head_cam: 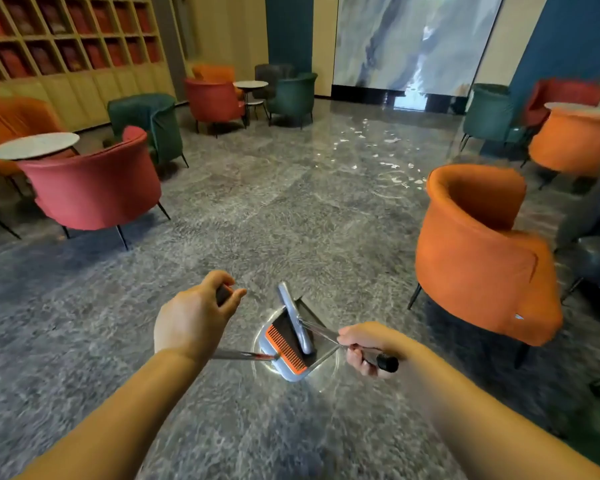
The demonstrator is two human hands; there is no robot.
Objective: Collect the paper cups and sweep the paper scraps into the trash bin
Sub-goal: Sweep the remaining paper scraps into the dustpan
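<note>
On the grey floor (257,209), orange chair (482,251) stands right, red chair (94,188) w/ round bench (33,145) left. Paper scraps (392,164) lie scattered far ahead, past orange chair. Dustpan (288,341) low in front, broom head (295,317) inside it. Left hand (194,317) curled round dustpan handle; right hand (368,348) grips broom handle (385,362).

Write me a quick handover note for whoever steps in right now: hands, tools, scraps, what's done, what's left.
Left hand grips the dustpan's handle; the dustpan hangs low over the floor.
Right hand grips the broom's handle; the broom head lies in the pan.
Paper scraps lie scattered on the floor ahead, past the orange chair.
No cups or bin in view.
Done: tools in hand. Left: sweep scraps, bin them, collect cups.
</note>
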